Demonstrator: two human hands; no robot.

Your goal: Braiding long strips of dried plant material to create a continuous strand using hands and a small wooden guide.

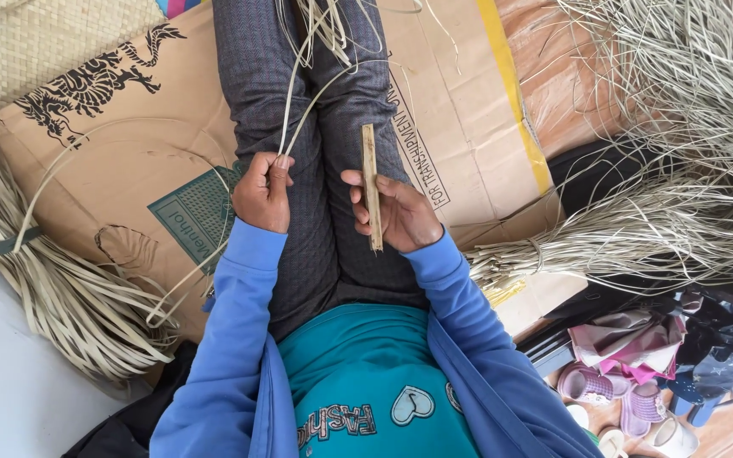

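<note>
My left hand (263,193) pinches several thin pale reed strips (299,102) that run up over my grey trousers (332,93). My right hand (396,212) grips a short upright wooden stick (371,178), held just right of the strips and apart from them. Both hands hover above my lap, with blue sleeves (239,322) reaching down toward the camera. One strip loops down and left from my left hand over the cardboard.
Flattened brown cardboard (129,161) lies under my legs. A tied bundle of flat pale strips (53,288) lies at the left. A larger tied sheaf of thin reeds (663,212) spreads at the right. Small pink sandals (604,390) and cloth sit at the lower right. A woven mat (36,42) shows top left.
</note>
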